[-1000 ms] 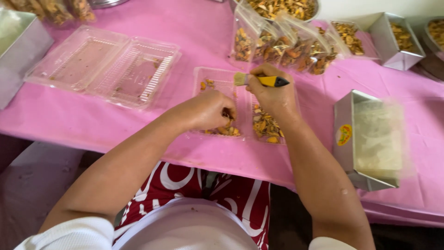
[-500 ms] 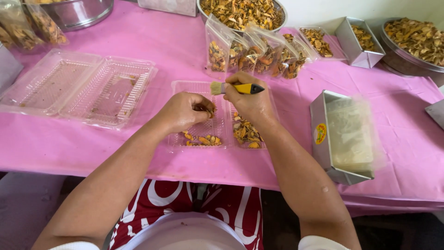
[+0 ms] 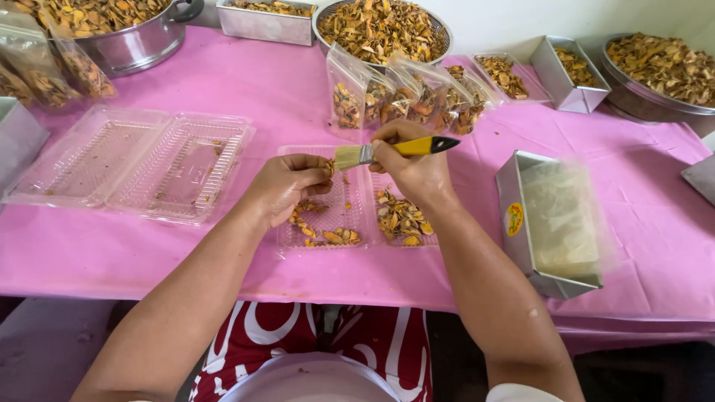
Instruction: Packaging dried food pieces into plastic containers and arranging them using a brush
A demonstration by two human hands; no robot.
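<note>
My right hand (image 3: 414, 168) grips a small paintbrush (image 3: 395, 150) with a yellow and black handle, bristles pointing left. My left hand (image 3: 287, 186) is closed around a small dried orange-brown piece right at the bristle tip. Both hands hover over an open clear plastic clamshell tray (image 3: 350, 216) on the pink tablecloth (image 3: 261, 89). Dried orange slices (image 3: 401, 221) lie in both halves of that tray.
A second open clear clamshell (image 3: 134, 164) lies at the left. Clear bags of slices (image 3: 406, 93) stand behind my hands. A metal tin (image 3: 551, 223) lined with plastic sits at the right. Metal pots, a strainer bowl (image 3: 381, 28) and tins of slices line the far edge.
The view has tilted up, showing more of the table's far side. My hands stay over the tray, the brush still working against the piece in my left hand.
</note>
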